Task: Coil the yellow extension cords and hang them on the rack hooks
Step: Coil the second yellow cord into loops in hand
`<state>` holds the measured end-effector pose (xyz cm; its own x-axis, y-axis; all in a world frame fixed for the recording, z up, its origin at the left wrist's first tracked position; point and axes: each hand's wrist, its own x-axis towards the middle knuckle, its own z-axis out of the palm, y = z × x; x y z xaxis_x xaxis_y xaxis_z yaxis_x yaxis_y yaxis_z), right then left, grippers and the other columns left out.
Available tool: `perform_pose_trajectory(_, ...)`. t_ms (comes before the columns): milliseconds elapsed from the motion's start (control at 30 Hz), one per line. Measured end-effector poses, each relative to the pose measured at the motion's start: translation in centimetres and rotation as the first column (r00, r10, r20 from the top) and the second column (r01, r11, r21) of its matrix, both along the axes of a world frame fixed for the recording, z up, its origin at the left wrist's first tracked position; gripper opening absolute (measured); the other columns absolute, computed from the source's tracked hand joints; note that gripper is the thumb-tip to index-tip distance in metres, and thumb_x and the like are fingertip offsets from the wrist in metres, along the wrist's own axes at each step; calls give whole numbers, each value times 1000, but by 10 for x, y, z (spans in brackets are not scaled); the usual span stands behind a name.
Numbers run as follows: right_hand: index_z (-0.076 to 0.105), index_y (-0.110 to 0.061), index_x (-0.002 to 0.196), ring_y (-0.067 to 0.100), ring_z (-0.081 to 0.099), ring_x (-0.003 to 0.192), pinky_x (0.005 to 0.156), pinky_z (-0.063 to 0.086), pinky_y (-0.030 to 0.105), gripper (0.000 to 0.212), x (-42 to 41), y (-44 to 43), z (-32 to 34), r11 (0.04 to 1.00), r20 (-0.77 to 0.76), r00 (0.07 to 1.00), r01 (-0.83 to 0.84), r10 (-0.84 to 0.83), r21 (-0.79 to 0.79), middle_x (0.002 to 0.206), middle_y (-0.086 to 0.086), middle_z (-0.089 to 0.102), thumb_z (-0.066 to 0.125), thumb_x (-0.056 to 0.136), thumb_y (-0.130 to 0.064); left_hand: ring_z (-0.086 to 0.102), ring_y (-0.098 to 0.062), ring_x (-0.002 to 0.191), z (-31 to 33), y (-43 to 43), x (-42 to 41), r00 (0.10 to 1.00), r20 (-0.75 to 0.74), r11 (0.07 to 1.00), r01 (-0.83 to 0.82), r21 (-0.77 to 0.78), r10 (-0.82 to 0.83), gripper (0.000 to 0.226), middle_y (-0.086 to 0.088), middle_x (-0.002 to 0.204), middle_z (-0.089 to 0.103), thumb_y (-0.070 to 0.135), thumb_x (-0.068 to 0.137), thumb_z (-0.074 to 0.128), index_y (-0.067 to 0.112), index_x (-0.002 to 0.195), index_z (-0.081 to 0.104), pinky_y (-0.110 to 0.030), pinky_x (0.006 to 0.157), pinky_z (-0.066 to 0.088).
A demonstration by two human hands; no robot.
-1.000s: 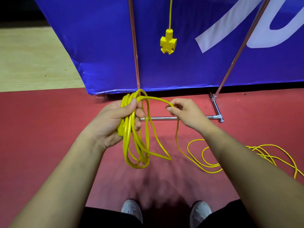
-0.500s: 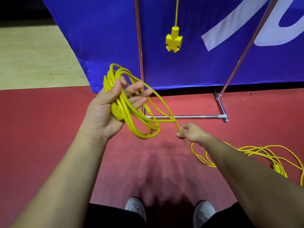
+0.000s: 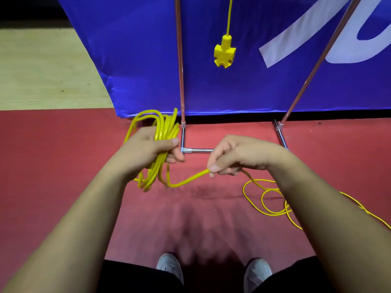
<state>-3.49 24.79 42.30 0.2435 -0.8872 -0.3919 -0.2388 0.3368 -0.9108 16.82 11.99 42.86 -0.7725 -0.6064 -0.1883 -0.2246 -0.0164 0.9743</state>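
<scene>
The left hand (image 3: 148, 144) is curled tight round a bundle of yellow cord loops (image 3: 163, 132) — loops stand above the fist and hang below it. The right hand (image 3: 234, 155) pinches the same cord's free run (image 3: 188, 180) between thumb and forefinger; beyond it, loose cord (image 3: 266, 199) lies on the red floor (image 3: 63, 166). Behind stand a metal rack frame (image 3: 182, 136), a blue banner (image 3: 137, 60) — and a hanging yellow socket (image 3: 224, 52).

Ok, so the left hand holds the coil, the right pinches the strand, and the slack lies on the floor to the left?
No: the head view shows the slack lying on the floor to the right. The left hand holds the coil and the right hand pinches the strand.
</scene>
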Motion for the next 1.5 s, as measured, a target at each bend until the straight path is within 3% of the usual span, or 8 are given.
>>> perform_pose_trajectory(133, 65, -3, 82, 10, 29, 46, 51, 19, 28, 14, 5, -13, 2, 921, 264, 920, 343, -290, -184, 55, -2, 41, 59, 90, -13, 71, -33, 72, -1, 15, -8, 991, -52, 964, 131, 229, -122, 22, -21, 80, 72, 16, 84, 59, 1, 99, 59, -37, 66, 60)
perform_pose_trajectory(333, 64, -10, 77, 13, 52, 59, 60, 43, 24, 16, -26, -5, -30, 824, 10, 872, 465, -489, -324, 64, 3, 59, 62, 93, -12, 39, -11, 41, 8, 14, -19, 947, -312, 863, 91, 497, 80, 14, 1, 50, 41, 15, 87, 48, 2, 88, 52, -20, 45, 37)
perform_pose_trajectory(433, 63, -5, 84, 18, 58, 68, 73, 47, 32, 8, -39, 6, -53, 873, -101, 883, 427, -459, -236, 72, 9, 65, 63, 92, -8, 41, -13, 41, 8, 12, -18, 950, -299, 876, 65, 478, 92, 15, 0, 50, 42, 15, 85, 49, 3, 82, 57, -21, 46, 38)
perform_pose_trajectory(600, 62, -12, 85, 16, 46, 50, 50, 35, 24, 9, -43, 6, -48, 716, 91, 759, 641, -645, -274, 66, 9, 64, 65, 89, -5, 64, -27, 53, 3, 13, -13, 997, -80, 916, 37, 400, -5, 15, -13, 59, 61, 13, 79, 55, 5, 76, 66, -34, 55, 56)
perform_pose_trajectory(933, 70, 3, 84, 5, 55, 53, 54, 42, 15, 9, 11, -2, 9, 796, -53, 911, 327, -409, -510, 61, 5, 63, 74, 82, -5, 53, -22, 40, 6, 18, -14, 990, -133, 892, 103, 441, -49, 15, -11, 55, 55, 11, 81, 53, 6, 78, 67, -25, 43, 47)
perform_pose_trajectory(1133, 69, -4, 88, 11, 55, 67, 68, 47, 33, 15, -25, 9, -34, 947, -342, 904, 165, -257, -276, 71, 13, 65, 70, 88, -19, 37, -14, 40, 10, 12, -10, 966, -245, 889, 36, 456, 86, 5, -2, 53, 41, 11, 84, 49, 8, 85, 53, -23, 46, 34)
perform_pose_trajectory(1300, 67, -12, 95, 16, 53, 53, 56, 45, 28, 11, -40, 13, -50, 808, 42, 820, 569, -570, -155, 64, 5, 62, 64, 88, -3, 53, -23, 44, 6, 0, 0, 998, -61, 944, 0, 331, 21, 10, -11, 59, 55, 10, 80, 55, 1, 82, 57, -26, 45, 46)
perform_pose_trajectory(1500, 76, -19, 82, 4, 51, 54, 55, 40, 17, 10, -14, 0, -17, 807, -116, 848, 438, -517, -397, 58, -6, 63, 73, 83, -9, 65, -25, 48, 0, 5, -1, 996, 89, 929, -22, 371, -12, 13, -22, 73, 71, 7, 83, 55, -4, 85, 62, -26, 44, 53)
